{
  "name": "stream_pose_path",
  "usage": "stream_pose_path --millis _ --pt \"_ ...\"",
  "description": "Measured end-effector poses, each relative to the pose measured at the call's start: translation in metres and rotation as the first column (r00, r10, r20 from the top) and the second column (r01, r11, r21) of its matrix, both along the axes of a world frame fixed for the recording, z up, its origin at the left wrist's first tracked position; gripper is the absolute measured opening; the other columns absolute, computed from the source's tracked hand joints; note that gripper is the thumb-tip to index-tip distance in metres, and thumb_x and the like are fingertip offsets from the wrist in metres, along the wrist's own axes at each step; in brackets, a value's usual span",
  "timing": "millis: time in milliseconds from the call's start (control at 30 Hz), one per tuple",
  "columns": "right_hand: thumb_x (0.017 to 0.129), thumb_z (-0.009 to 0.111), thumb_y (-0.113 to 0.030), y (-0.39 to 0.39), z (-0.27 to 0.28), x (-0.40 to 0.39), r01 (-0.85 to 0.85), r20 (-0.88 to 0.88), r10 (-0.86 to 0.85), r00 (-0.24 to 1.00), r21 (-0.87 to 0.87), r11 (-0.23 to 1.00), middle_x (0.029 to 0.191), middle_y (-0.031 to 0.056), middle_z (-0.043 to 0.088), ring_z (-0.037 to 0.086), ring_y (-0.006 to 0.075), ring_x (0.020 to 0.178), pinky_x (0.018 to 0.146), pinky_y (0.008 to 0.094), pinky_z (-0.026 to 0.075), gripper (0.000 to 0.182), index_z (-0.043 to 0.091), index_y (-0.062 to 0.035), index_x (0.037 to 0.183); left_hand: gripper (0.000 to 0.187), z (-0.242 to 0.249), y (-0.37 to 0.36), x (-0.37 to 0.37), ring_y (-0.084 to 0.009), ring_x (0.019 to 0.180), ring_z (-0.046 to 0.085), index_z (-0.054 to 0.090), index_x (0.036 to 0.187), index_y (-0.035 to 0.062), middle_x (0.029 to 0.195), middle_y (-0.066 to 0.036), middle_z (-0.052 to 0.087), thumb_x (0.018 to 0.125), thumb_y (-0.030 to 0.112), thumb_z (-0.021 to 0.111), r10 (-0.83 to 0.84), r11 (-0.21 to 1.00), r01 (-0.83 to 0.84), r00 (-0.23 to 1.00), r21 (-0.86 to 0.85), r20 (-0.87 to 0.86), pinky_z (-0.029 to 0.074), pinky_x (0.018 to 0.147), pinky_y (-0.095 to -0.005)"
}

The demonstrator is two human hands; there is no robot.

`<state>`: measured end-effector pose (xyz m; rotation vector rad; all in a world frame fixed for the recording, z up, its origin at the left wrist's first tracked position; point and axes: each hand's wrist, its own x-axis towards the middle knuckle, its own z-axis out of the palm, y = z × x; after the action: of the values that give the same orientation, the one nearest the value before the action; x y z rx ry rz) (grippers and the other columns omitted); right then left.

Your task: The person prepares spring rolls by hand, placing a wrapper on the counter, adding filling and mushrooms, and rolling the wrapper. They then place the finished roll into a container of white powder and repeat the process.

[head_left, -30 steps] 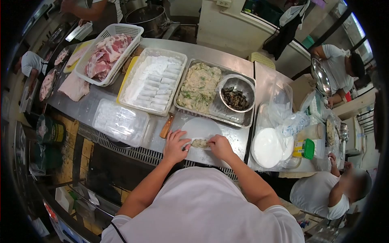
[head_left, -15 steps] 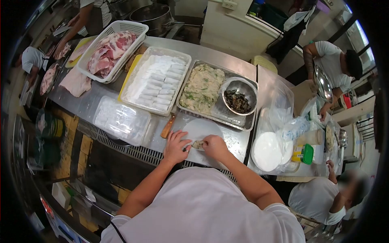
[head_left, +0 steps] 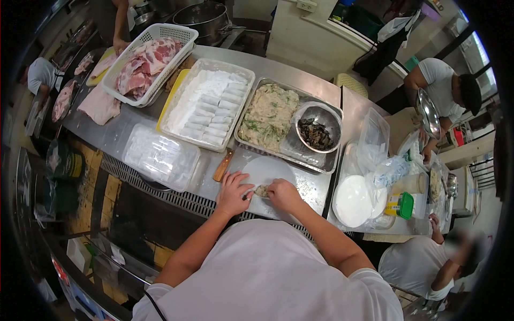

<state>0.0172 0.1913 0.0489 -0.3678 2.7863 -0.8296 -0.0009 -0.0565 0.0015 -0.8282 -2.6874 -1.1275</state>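
A round white wrapper (head_left: 270, 168) lies flat on the steel counter in front of me, with a small lump of filling (head_left: 261, 190) near its lower edge. My left hand (head_left: 233, 193) rests at the wrapper's left side, fingers spread. From the right, my right hand (head_left: 284, 195) has its fingers pinched at the filling. Just above my left hand is a wooden handle (head_left: 223, 166). Beyond the wrapper stands a metal tray (head_left: 250, 144) of pale filling (head_left: 267, 115), which also holds a steel bowl (head_left: 318, 127) of dark pieces.
A white tray (head_left: 250, 77) holds rolls in white powder. Left of it are a lidded plastic container (head_left: 160, 158) and a basket (head_left: 190, 35) of raw meat. White discs (head_left: 352, 200) and a green-lidded tub (head_left: 406, 206) lie right. Several people work around the counter.
Both my hands stay nearly in place at the filling. At the upper left, a person's arm has shifted toward the meat basket. The person at lower right has moved slightly.
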Motion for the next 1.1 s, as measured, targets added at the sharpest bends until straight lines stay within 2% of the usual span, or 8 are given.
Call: stream_pose_path --millis 167,300,500,600,833,933,1033,1100 --pt "0.09 0.07 -0.005 0.016 0.023 -0.009 0.268 0.028 -0.267 0.963 -0.112 0.957 0.101 0.0219 0.078 0.075 0.0414 0.093 0.087 0.0482 0.061 0.017 0.083 0.0005 0.101 0.027 -0.002 0.0 0.001 -0.0356 0.144 0.054 0.083 0.108 0.0161 0.143 -0.008 0.068 0.081 0.016 0.085 0.006 1.0 -0.006 1.0 0.014 -0.004 0.031 0.129 -0.0608" --pt "0.093 0.075 -0.01 0.028 0.037 -0.014 0.343 0.082 -0.333 0.939 -0.155 0.927 0.101 0.0239 0.08 0.077 0.0403 0.088 0.084 0.0448 0.062 0.018 0.083 0.002 0.104 0.027 -0.004 0.0 0.001 -0.0358 0.144 0.054 0.082 0.107 0.0159 0.142 -0.008 0.068 0.081 0.016 0.086 0.011 1.0 -0.012 1.0 0.017 0.011 0.032 0.129 -0.0614" --pt "0.093 0.078 -0.012 0.021 0.034 -0.004 0.374 0.134 -0.353 0.926 -0.191 0.907 0.096 0.0238 0.08 0.077 0.0395 0.085 0.081 0.0458 0.061 0.015 0.083 0.0008 0.1 0.028 -0.003 0.0 0.0 -0.0365 0.145 0.054 0.082 0.109 0.0149 0.142 -0.009 0.067 0.081 0.017 0.085 -0.002 1.0 0.002 1.0 0.008 0.004 0.032 0.129 -0.0619" --pt "0.094 0.078 -0.013 0.019 0.044 -0.004 0.426 0.143 -0.408 0.902 -0.127 0.896 0.094 0.0239 0.079 0.076 0.0395 0.083 0.078 0.0464 0.06 0.015 0.082 0.0012 0.096 0.033 -0.003 0.001 -0.001 -0.0369 0.145 0.053 0.08 0.114 0.0135 0.143 -0.011 0.065 0.082 0.017 0.084 0.002 1.0 -0.002 1.0 -0.009 -0.003 0.032 0.129 -0.062" --pt "0.094 0.073 -0.01 0.026 0.055 -0.048 0.447 -0.082 -0.477 0.875 -0.241 0.861 0.095 0.025 0.077 0.075 0.0436 0.086 0.08 0.0479 0.059 0.015 0.081 0.0009 0.102 0.037 -0.003 0.002 0.001 -0.0375 0.144 0.053 0.078 0.119 0.0123 0.144 -0.012 0.064 0.083 0.017 0.083 -0.002 1.0 0.002 1.0 -0.004 -0.023 0.032 0.128 -0.0621" --pt "0.092 0.07 -0.007 0.016 0.062 -0.062 0.327 -0.106 -0.367 0.924 -0.276 0.904 0.096 0.0259 0.077 0.076 0.0444 0.093 0.086 0.0482 0.06 0.017 0.081 0.001 0.102 0.036 -0.003 0.0 0.001 -0.0373 0.143 0.054 0.078 0.119 0.0127 0.143 -0.012 0.064 0.083 0.017 0.083 -0.001 1.0 0.001 0.999 0.003 -0.036 0.032 0.128 -0.0621" --pt "0.091 0.067 -0.007 0.001 0.056 -0.049 0.091 0.023 -0.088 0.996 -0.155 0.984 0.105 0.0253 0.078 0.076 0.0433 0.102 0.094 0.0477 0.06 0.024 0.082 0.0 0.108 0.035 -0.002 0.001 0.0 -0.0369 0.143 0.054 0.078 0.118 0.0134 0.143 -0.011 0.065 0.083 0.017 0.083 -0.004 1.0 0.004 0.999 0.0 -0.034 0.032 0.128 -0.0621" --pt "0.091 0.068 -0.009 -0.01 0.033 -0.034 -0.035 0.031 0.036 0.999 -0.058 0.998 0.109 0.0241 0.078 0.075 0.0422 0.106 0.096 0.0478 0.06 0.025 0.081 -0.0005 0.11 0.035 -0.002 0.0 0.001 -0.0366 0.143 0.054 0.078 0.118 0.0139 0.143 -0.01 0.065 0.083 0.017 0.083 0.003 1.0 -0.003 1.0 0.0 -0.03 0.032 0.128 -0.0621"
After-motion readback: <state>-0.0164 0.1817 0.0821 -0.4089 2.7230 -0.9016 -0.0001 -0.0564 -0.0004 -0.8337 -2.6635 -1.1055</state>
